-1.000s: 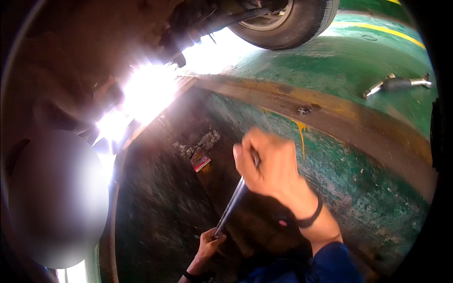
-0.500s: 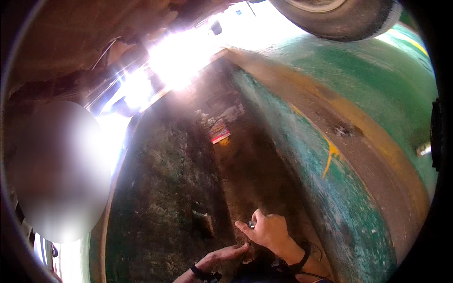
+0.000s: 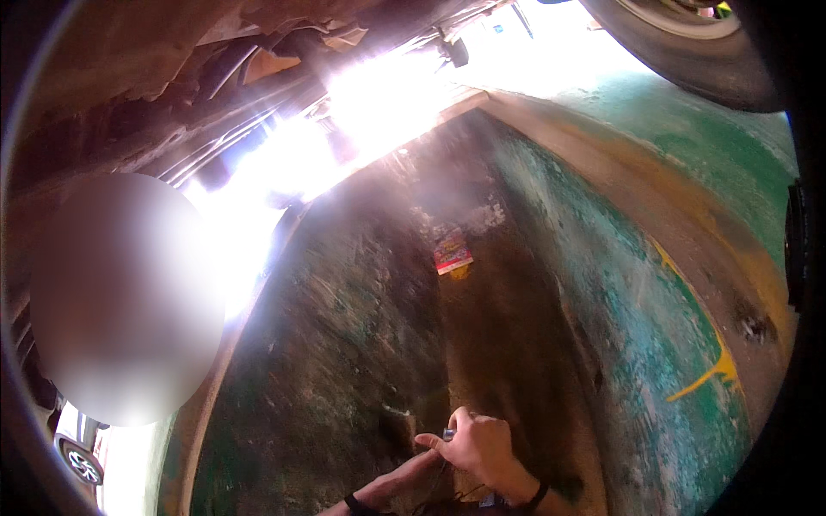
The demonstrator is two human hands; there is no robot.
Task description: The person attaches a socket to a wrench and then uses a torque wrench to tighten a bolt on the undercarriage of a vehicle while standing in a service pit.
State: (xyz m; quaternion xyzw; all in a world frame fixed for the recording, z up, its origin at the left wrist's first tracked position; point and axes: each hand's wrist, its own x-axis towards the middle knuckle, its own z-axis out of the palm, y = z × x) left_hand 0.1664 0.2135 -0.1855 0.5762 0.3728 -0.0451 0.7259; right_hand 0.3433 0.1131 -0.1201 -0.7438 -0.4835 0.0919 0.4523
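Fingers (image 3: 430,441) of the right hand (image 3: 482,447) curled and pinching a small bluish-grey object (image 3: 448,434) between thumb and forefinger, low at the bottom edge of the view. Left hand mostly hidden behind the right; only the left wrist (image 3: 383,492) with a dark band showing, so grip of those fingers cannot be told. Dark band also on the right wrist (image 3: 535,496).

Compared with half a second earlier: hands in much the same low spot, close together as before, the long metal bar seen a second ago no longer visible. View tipped slightly, the tyre (image 3: 688,43) sitting further toward the upper right corner.

Red and pink package (image 3: 452,252), flat and roughly rectangular, lying on the pit floor (image 3: 508,344) well beyond the hands, with a small yellow scrap just below it and pale litter just above. Yellow painted mark (image 3: 710,374) on the green wall (image 3: 619,284) to the right. Rusty car underside (image 3: 172,77) overhead at upper left, strong glare beside it.

Small object touching the fingertips, held just above the left wrist.
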